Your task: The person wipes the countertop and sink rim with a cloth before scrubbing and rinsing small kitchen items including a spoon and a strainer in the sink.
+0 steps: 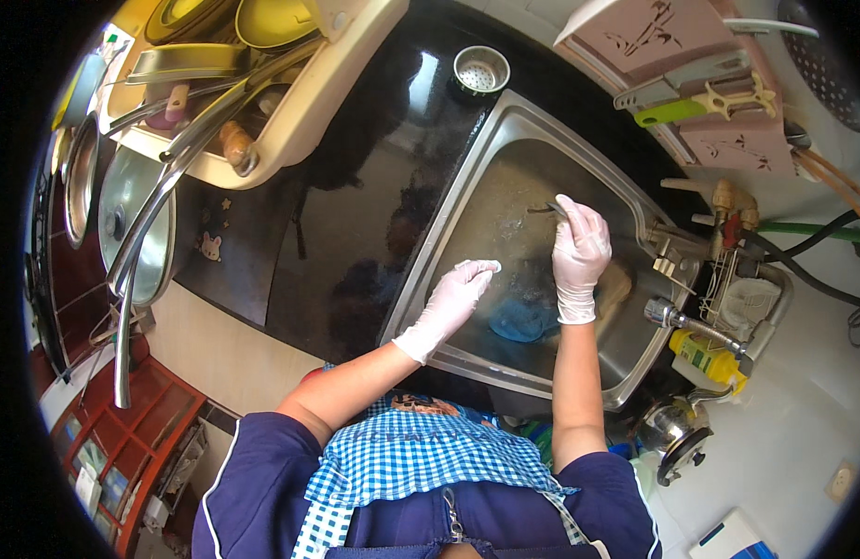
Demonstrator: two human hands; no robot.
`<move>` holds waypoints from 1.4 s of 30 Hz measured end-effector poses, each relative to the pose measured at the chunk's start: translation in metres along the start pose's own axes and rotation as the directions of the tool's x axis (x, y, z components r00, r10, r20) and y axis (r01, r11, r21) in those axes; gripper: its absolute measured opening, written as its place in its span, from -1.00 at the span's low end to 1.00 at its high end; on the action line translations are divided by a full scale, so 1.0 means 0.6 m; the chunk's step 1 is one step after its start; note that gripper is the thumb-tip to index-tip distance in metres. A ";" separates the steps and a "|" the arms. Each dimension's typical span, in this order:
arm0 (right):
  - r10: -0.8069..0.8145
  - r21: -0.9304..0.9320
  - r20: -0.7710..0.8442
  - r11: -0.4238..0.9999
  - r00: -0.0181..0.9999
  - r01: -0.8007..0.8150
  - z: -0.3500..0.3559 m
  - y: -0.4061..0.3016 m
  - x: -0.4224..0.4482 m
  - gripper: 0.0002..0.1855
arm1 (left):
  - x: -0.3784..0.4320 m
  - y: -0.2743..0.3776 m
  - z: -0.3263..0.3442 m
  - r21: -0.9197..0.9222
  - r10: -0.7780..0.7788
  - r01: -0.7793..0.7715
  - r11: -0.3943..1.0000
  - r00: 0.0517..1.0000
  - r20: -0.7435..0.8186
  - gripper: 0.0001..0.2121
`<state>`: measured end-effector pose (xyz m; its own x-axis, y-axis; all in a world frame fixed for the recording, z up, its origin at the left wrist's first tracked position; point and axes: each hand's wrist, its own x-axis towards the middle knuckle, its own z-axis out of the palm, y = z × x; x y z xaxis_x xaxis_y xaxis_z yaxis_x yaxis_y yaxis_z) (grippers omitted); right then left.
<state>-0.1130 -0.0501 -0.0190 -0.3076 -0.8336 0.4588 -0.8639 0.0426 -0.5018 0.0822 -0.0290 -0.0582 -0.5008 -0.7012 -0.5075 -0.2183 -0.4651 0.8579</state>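
My right hand (pixel 581 241), in a thin whitish glove, is over the steel sink (pixel 444 216) and pinches a small, thin dark piece (pixel 554 208) that I cannot identify. My left hand (pixel 460 292), gloved the same way, hangs over the sink's near left part with its fingers drawn together. I make out nothing held at its fingertips. Cloudy water (pixel 507 189) stands in the basin. A blue thing (pixel 519 320), perhaps a cloth, lies in it between my hands. Beside my right wrist a pale tan shape (pixel 614 288) shows under the water, too blurred to name.
A perforated metal strainer cup (pixel 481 68) stands on the black countertop (pixel 346 237) behind the sink's left corner. A cream dish rack (pixel 297 157) holds pans, with long handles jutting out. To the right are a flexible faucet (pixel 695 327), a yellow bottle (pixel 707 358) and a kettle (pixel 674 426).
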 end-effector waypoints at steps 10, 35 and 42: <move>-0.179 0.112 -0.321 0.968 0.930 0.225 0.032 -0.125 0.172 -0.70 | 0.107 0.144 -0.103 -0.493 0.069 -0.201 0.846 0.960 -0.273 -0.64; -0.462 0.359 0.038 0.834 0.886 0.419 0.153 -0.088 0.231 -0.77 | 0.280 0.195 -0.184 -0.206 0.283 -0.384 0.900 0.874 -0.395 -0.69; -0.437 0.252 -0.064 0.863 0.897 0.438 0.258 -0.041 0.230 -0.70 | 0.345 0.231 -0.201 0.069 0.550 -0.575 0.816 0.732 -0.402 -0.63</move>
<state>-0.0723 -0.2514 -0.0571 0.0757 -0.7312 0.6780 -0.7796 -0.4674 -0.4170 0.0490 -0.3040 -0.0540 -0.1504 -0.9863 0.0679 0.0521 0.0607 0.9968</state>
